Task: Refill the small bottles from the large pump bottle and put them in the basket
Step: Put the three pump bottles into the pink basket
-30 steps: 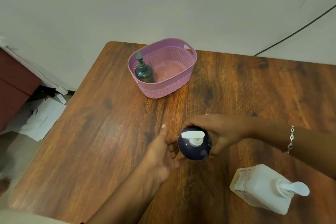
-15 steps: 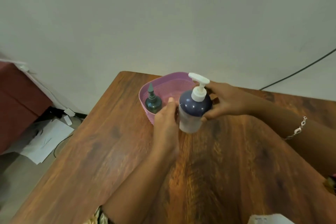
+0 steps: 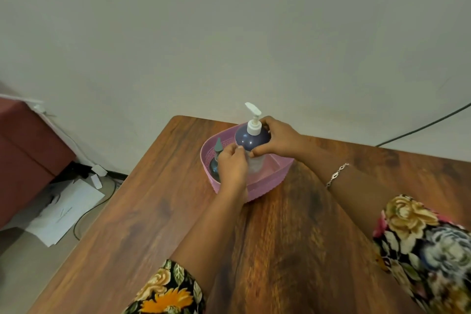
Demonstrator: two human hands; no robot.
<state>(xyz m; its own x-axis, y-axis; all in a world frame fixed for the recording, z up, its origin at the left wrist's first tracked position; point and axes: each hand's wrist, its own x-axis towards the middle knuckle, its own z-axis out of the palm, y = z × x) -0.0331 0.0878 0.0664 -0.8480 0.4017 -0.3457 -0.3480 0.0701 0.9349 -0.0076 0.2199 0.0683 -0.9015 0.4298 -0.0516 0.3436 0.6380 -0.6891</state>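
A small bottle with a dark blue top and white pump (image 3: 252,139) stands upright inside the pink basket (image 3: 270,183) at the far end of the wooden table. My right hand (image 3: 277,139) grips its blue shoulder from the right. My left hand (image 3: 232,167) holds its pale lower body from the left and front. A small dark green bottle with a pointed cap (image 3: 216,158) stands in the basket's left part, partly hidden behind my left hand. The large pump bottle is out of view.
The wooden table (image 3: 280,250) runs from the basket toward me, its left edge slanting down to the lower left. On the floor to the left lie white papers (image 3: 63,211), a black cable and a dark red cabinet (image 3: 23,155). A wall stands close behind the basket.
Both hands lifted the blue-topped bottle off the table near me and carried it away from me into the basket. The view rose, and the large white pump bottle dropped out of frame.
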